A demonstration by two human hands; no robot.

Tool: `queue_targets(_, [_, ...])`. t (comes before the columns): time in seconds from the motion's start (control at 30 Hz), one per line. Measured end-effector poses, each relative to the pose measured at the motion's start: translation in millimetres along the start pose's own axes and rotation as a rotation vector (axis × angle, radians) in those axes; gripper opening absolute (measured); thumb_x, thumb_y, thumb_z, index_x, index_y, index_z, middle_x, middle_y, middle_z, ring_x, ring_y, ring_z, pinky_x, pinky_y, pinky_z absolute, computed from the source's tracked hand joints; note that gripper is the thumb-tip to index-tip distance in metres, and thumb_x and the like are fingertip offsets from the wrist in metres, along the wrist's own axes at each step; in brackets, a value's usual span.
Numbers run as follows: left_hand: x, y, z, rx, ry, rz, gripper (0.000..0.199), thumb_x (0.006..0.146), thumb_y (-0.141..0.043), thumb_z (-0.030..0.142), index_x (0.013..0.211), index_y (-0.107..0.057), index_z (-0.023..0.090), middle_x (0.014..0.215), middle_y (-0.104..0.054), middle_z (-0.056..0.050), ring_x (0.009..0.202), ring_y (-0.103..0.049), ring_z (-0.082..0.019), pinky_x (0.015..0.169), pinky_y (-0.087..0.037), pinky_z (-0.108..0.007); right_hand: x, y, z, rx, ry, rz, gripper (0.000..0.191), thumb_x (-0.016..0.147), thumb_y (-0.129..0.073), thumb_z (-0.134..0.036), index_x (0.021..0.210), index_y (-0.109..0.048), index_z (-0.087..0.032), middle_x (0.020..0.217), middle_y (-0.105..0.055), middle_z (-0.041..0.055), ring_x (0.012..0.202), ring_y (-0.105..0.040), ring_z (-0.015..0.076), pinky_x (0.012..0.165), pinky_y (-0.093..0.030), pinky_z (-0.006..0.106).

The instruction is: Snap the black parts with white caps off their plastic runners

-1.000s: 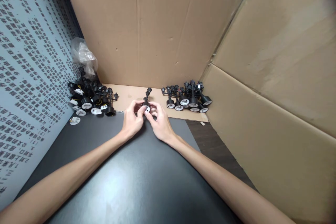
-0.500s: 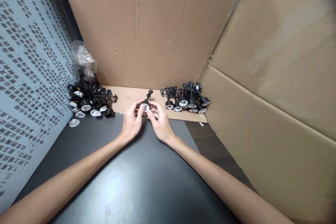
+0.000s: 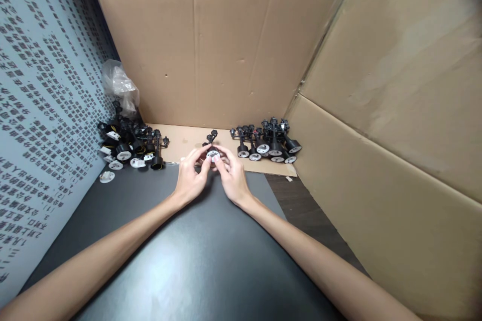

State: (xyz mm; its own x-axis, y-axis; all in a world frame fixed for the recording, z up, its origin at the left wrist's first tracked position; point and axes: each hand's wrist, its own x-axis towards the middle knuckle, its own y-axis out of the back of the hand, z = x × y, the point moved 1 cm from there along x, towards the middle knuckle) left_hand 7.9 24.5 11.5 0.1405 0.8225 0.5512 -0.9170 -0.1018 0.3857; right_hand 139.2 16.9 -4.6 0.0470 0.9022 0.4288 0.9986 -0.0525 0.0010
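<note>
Between my hands is a small black model street lamp (image 3: 213,150), its round white base cover turned toward me and its lantern heads pointing away. My left hand (image 3: 192,173) grips the base from the left, thumb on the white cover's edge. From the right, my right hand (image 3: 232,175) closes round the same base, its thumb also pressed at the cover. The fingers behind the base are partly hidden. To the left lies a pile of black lamps (image 3: 130,140), some with yellow wires showing. A group of lamps with white base covers (image 3: 263,143) lies to the right.
A loose white disc (image 3: 107,176) lies at the left on the dark mat (image 3: 150,261). A clear plastic bag (image 3: 120,83) rests above the left pile. Cardboard walls (image 3: 233,50) stand behind and to the right; a printed blue-grey panel (image 3: 48,100) bounds the left.
The lamp has turned so its white base faces me more fully, and both thumbs have shifted to the cover's lower edge. The hands have moved slightly right.
</note>
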Motion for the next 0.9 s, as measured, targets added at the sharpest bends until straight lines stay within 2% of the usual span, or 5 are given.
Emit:
queue_targets(0.17, [0.5,1.2,0.6,-0.003,-0.014,0.012,0.031,0.09,-0.056,0.031,0.118,-0.065,0.021,0.1,-0.069,-0.005,0.087,-0.065,-0.017,0.081,-0.054,-0.03,-0.3,0.6,2.9,-0.018,0.019,0.01,0.035,0.092,-0.054,-0.044,0.118,-0.06,-0.022,0.121,-0.065,0.0115,0.104,-0.066,0.0233,0.088,-0.057,0.04])
queue_targets(0.37, [0.9,2.0,1.7,-0.075,0.046,-0.011,0.029,0.09,-0.057,0.033,0.115,-0.065,0.02,0.097,-0.071,-0.005,0.084,-0.065,-0.017,0.079,-0.053,-0.03,-1.0,-0.4,1.1,-0.013,0.03,-0.003,0.032,0.092,-0.054,-0.043,0.115,-0.061,-0.022,0.121,-0.064,0.0116,0.103,-0.066,0.0235,0.087,-0.058,0.04])
queue_targets(0.57, [0.3,0.5,-0.1,-0.085,0.038,-0.012,0.03,0.092,-0.055,0.038,0.115,-0.064,0.02,0.11,-0.07,-0.007,0.092,-0.067,-0.018,0.084,-0.053,-0.031,-0.8,0.0,2.1,0.005,0.024,0.001,0.033,0.092,-0.054,-0.044,0.116,-0.061,-0.023,0.124,-0.063,0.0115,0.103,-0.066,0.0238,0.084,-0.059,0.04])
queue_targets(0.77, [0.1,0.6,-0.6,-0.024,0.012,-0.003,0.028,0.093,-0.054,0.035,0.112,-0.063,0.017,0.095,-0.071,-0.007,0.079,-0.066,-0.016,0.076,-0.054,-0.029,-0.5,0.6,5.3,0.004,0.027,-0.001,0.033,0.091,-0.055,-0.043,0.116,-0.061,-0.022,0.121,-0.062,0.0118,0.103,-0.065,0.0237,0.084,-0.059,0.039])
queue_targets(0.9, [0.0,-0.8,-1.4,-0.006,0.002,0.016,0.027,0.092,-0.055,0.033,0.111,-0.063,0.017,0.09,-0.07,-0.006,0.078,-0.065,-0.016,0.075,-0.054,-0.029,-0.1,0.2,4.1,0.014,0.023,-0.001,0.033,0.09,-0.057,-0.043,0.113,-0.062,-0.02,0.118,-0.063,0.0117,0.1,-0.066,0.023,0.084,-0.058,0.039])
